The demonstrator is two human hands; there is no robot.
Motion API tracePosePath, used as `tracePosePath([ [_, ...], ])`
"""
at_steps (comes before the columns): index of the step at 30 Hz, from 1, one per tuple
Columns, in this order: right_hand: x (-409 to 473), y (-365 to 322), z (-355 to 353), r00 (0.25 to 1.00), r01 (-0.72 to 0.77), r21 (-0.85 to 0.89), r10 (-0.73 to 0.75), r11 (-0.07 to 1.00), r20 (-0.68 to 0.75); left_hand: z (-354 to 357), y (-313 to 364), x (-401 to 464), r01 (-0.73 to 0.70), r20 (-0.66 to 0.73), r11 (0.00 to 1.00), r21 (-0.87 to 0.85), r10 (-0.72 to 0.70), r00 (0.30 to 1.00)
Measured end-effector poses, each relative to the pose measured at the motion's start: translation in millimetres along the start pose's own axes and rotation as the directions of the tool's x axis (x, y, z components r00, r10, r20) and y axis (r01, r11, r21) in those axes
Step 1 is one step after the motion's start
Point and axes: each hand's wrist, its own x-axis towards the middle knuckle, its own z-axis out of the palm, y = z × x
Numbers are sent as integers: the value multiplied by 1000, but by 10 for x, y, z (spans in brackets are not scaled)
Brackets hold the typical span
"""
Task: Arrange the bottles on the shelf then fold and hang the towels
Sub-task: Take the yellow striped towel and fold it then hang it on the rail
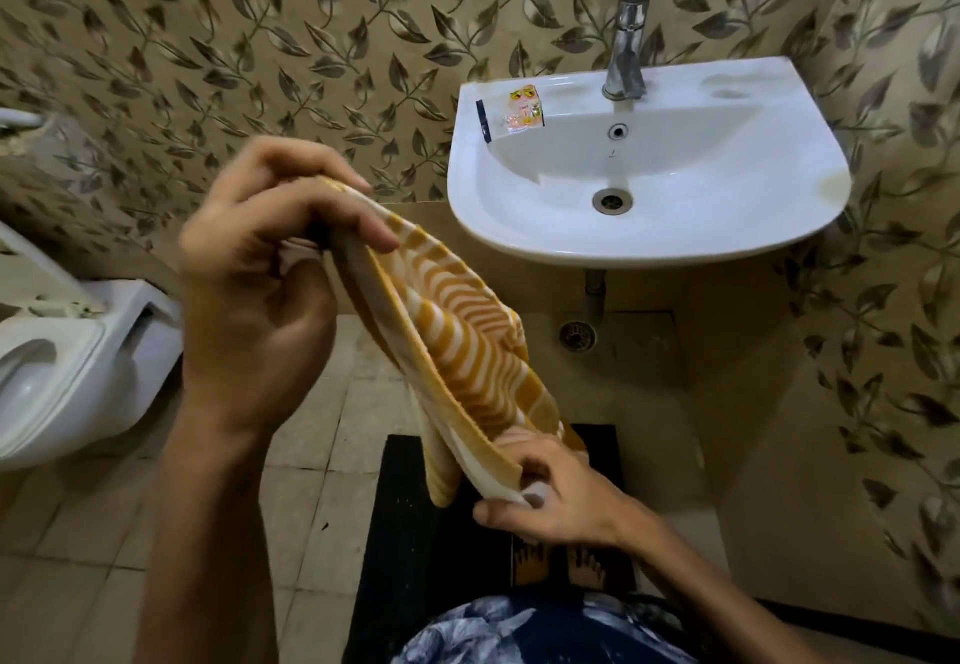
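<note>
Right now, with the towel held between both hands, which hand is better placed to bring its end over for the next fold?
Probably the right hand. It pinches the low end of the towel, while the left hand grips the top end higher up.

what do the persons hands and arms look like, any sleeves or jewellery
Both forearms are bare, with no sleeves in view. The left hand and right hand show no gloves, rings, watch or bracelets. Nails look short and unpainted.
</note>
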Motion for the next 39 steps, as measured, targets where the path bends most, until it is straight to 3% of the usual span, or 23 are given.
tracePosePath([
  [4,157,-307,-99,987,102,309,-58,945,-149,127,197,10,-40,147,999,-21,43,988],
  [12,340,-442,-183,952,184,380,-68,906,-299,135,116,-7,106,356,975,-193,-31,934],
  [16,378,-447,-105,944,183,368,-58,912,-326,142,88,-33,155,440,969,-193,-56,896],
  [20,364,-386,-153,953,134,282,-46,950,-298,149,82,-97,187,409,964,-190,-95,908],
  [26,294,-190,-228,962,28,139,11,990,-273,30,21,-145,162,239,977,-139,-125,963],
  [32,173,-70,-275,985,-172,-19,171,985,-19,-69,-66,-199,187,115,980,-61,-179,977],
  [35,151,-69,-272,976,-182,-156,159,971,-149,-44,-58,-232,210,106,977,-38,-205,973],
  [38,124,-169,-211,938,-235,-318,128,919,-322,55,-6,-267,347,90,937,-22,-344,935],
  [39,110,-226,-191,934,-226,-328,108,917,-341,104,27,-286,395,149,918,-28,-386,910],
])
